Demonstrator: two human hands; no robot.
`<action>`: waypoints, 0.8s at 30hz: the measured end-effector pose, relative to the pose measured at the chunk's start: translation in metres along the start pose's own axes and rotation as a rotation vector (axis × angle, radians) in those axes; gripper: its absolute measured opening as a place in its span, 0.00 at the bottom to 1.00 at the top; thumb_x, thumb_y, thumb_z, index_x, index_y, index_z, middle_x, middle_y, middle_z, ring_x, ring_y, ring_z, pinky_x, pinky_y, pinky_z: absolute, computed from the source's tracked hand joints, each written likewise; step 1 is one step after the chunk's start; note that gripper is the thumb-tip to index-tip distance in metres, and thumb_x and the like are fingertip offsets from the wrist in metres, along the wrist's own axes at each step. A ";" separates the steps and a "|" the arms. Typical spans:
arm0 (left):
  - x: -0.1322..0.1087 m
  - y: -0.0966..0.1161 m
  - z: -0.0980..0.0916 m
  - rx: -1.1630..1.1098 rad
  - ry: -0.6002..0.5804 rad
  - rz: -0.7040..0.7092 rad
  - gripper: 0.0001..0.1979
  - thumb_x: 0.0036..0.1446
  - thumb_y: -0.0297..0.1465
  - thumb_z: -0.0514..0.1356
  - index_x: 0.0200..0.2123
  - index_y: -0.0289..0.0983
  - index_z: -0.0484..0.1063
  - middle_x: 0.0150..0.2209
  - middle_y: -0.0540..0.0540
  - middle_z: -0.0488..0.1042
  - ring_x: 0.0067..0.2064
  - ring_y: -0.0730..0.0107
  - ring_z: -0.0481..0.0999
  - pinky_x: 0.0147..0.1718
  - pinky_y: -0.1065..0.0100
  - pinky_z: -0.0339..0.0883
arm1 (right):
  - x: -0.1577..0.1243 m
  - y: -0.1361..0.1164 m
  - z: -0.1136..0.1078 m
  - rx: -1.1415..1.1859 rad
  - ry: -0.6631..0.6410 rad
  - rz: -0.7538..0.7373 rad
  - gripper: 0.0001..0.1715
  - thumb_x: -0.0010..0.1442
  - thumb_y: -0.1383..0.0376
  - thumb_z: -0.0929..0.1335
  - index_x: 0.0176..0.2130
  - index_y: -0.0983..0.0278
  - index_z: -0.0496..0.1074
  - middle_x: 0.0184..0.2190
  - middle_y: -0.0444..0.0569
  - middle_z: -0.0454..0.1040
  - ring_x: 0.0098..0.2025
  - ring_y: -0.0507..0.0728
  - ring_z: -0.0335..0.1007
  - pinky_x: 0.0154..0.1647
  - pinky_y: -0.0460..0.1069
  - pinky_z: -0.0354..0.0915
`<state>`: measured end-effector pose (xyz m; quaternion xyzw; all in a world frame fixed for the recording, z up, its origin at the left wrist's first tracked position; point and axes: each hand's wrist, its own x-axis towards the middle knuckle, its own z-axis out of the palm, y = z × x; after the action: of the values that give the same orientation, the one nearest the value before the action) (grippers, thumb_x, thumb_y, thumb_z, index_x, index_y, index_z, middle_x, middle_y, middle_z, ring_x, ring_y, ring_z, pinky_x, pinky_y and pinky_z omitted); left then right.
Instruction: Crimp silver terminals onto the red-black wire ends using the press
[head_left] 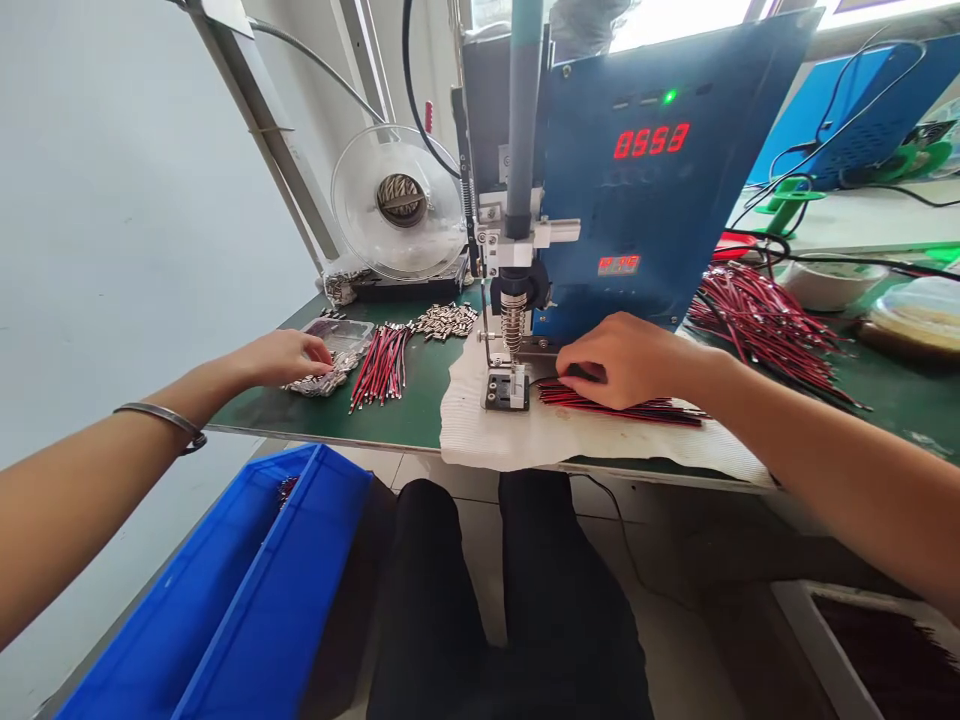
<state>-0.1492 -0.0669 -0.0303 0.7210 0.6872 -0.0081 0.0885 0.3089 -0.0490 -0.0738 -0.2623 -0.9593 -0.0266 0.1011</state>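
My left hand (289, 358) is over a clear plastic tray (352, 333) of small silvery metal parts (330, 375); its fingers are curled together, and anything in them is too small to make out. My right hand (622, 362) is closed in a pinch on a thin dark wire, just right of the small black fixture (507, 390) under the machine's spring-loaded head (513, 315). That wire runs from the fixture to the fingertips. Beneath the right hand, a bundle of red and black wires (645, 410) lies on a white cloth (517, 445).
Red-black wires with metal ends (381, 365) lie beside a pile of metal parts (445, 321). Behind stands the blue machine (592, 200) with red digits. More wires (765, 315) and a tape roll (832, 285) are at right. A blue bin (247, 590) stands below the table edge.
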 end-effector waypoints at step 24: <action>0.019 0.169 -0.016 -0.043 -0.697 0.415 0.08 0.57 0.35 0.67 0.37 0.39 0.84 0.37 0.49 0.86 0.33 0.69 0.80 0.22 0.77 0.62 | 0.011 -0.015 -0.009 0.044 -0.190 0.142 0.14 0.65 0.66 0.66 0.36 0.59 0.82 0.30 0.47 0.82 0.33 0.58 0.72 0.35 0.51 0.54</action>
<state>0.0174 -0.0524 0.0021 0.7966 0.4558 -0.2195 0.3310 0.2941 -0.0575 -0.0625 -0.3287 -0.9439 0.0265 0.0169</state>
